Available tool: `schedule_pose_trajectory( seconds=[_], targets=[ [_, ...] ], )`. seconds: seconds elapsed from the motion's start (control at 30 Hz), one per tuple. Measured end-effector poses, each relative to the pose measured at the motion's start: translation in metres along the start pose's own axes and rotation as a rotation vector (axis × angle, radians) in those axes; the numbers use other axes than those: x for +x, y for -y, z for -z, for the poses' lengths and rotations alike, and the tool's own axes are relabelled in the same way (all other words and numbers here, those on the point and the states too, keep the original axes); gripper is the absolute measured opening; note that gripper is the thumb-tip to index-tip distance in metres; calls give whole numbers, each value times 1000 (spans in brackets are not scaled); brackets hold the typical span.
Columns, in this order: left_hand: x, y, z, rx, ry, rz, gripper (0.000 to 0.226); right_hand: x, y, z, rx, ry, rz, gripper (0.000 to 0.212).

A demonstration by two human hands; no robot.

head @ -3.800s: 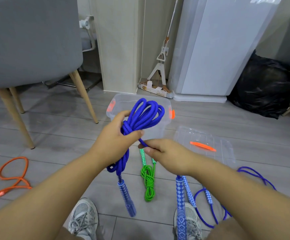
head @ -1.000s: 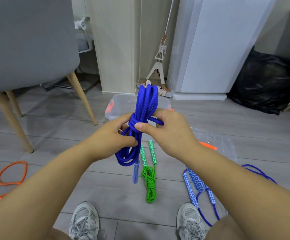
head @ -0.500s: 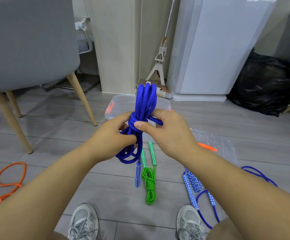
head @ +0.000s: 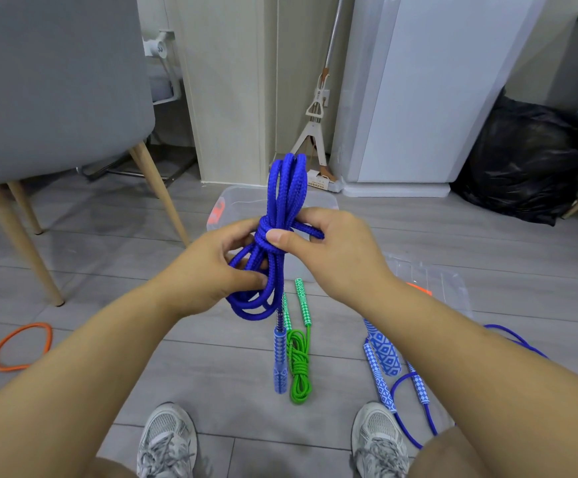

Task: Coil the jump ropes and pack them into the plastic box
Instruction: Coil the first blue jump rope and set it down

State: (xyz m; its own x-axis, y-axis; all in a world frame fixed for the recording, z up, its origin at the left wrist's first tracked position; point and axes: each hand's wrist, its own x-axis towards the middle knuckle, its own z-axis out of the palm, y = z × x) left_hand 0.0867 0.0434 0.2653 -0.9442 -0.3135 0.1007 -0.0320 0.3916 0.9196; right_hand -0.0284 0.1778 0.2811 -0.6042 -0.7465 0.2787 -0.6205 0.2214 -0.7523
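Note:
A coiled blue jump rope (head: 286, 191) is held upright in front of me, wrapped round its middle. My left hand (head: 211, 270) grips the lower loops. My right hand (head: 329, 250) pinches the wrap at the middle with thumb and fingers. One patterned blue handle (head: 279, 360) hangs below the bundle. Behind the bundle on the floor stands the clear plastic box (head: 236, 198) with orange latches, partly hidden. A coiled green jump rope (head: 298, 367) lies on the floor below my hands. Another blue jump rope (head: 405, 401) lies loose at the right.
The clear box lid (head: 436, 284) lies on the floor right of my hands. An orange rope (head: 22, 346) lies at the left. A grey chair (head: 56, 84) stands at the left, a black bag (head: 529, 160) at the right. My shoes (head: 166, 439) are at the bottom.
Since 3.8 s ago the loose end has been wound round the coil's middle and the bundle stands taller and tighter. In the last half second the hands have hardly moved.

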Motion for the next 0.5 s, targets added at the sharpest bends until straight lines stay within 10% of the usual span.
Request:
schedule_pose_trajectory(
  seconds=[0.5],
  targets=[
    [2,0,-3,98,-32,43,72,1,-2,3,80,8,21,18]
  ],
)
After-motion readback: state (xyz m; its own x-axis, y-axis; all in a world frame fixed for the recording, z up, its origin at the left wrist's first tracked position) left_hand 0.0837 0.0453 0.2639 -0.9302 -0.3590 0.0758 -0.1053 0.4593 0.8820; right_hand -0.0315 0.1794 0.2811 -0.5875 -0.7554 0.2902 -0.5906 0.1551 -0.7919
